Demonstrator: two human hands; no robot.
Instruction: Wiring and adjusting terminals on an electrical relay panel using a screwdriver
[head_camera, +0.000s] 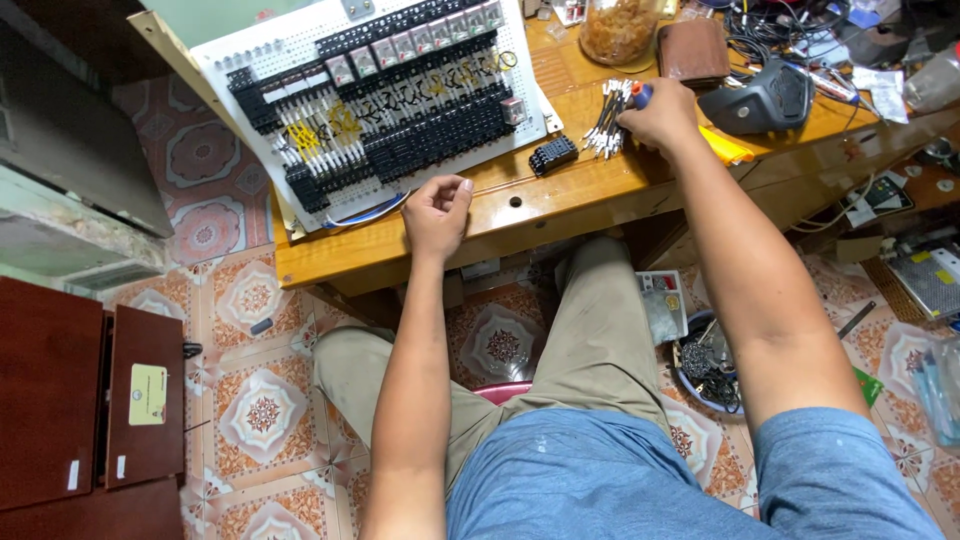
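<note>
Screwdriver (641, 95) in right hand (660, 115), blue-orange handle pointing up-left, wire bundle (608, 120) beside

Bright, even daylight, soft shadows, mild glare on the varnished table (560, 205), wide-angle edge bending.

Short white-sleeved wires (608, 120) lie bundled on the wooden table (560, 195).

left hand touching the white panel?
Apart. The head view shows the left hand curled on the table edge, with a strip of bare wood between its knuckles and the white panel.
</note>
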